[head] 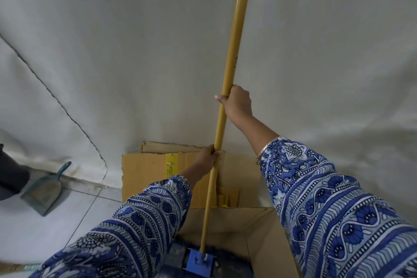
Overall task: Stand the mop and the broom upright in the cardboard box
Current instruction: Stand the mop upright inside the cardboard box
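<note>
The mop has a long yellow handle (234, 47) that rises nearly upright out of the top of the view. Its blue head (199, 263) sits low inside the open cardboard box (144, 171), which stands against the white wall. My right hand (237, 102) grips the handle high up. My left hand (208, 156) grips it lower, level with the box's far rim. Both arms wear blue patterned sleeves. At the bottom left edge, a pale stick with a teal band (29, 267) pokes into view; I cannot tell whether it is the broom.
A teal dustpan (45, 189) lies on the white tiled floor at the left, its handle toward the wall. A dark object (10, 176) sits at the far left edge. A thin cord (56, 99) runs diagonally down the white wall.
</note>
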The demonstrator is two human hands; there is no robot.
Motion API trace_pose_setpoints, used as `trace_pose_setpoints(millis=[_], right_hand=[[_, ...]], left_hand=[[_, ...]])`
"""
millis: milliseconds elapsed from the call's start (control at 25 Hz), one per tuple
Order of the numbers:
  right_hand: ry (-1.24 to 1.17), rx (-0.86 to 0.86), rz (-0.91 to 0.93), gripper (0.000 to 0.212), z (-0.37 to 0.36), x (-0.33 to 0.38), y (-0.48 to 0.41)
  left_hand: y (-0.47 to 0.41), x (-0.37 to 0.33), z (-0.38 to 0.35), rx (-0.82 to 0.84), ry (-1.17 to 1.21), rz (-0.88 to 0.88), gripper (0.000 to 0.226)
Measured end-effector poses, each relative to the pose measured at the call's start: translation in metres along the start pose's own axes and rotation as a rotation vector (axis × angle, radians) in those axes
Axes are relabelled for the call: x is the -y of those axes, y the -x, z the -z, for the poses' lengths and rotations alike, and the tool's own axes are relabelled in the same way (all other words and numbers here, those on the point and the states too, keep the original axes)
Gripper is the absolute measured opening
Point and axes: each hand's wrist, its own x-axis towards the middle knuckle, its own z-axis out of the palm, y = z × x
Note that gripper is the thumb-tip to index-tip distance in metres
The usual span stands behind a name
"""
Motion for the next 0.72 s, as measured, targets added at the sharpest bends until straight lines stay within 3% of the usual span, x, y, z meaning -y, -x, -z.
trace_pose_setpoints(millis=[720], right_hand=[[-0.049,0.155,0.089,0.035,-0.007,0.002,-0.023]], left_hand=[[0.002,-0.012,0.001,-0.218,-0.116,0.022,0.028]])
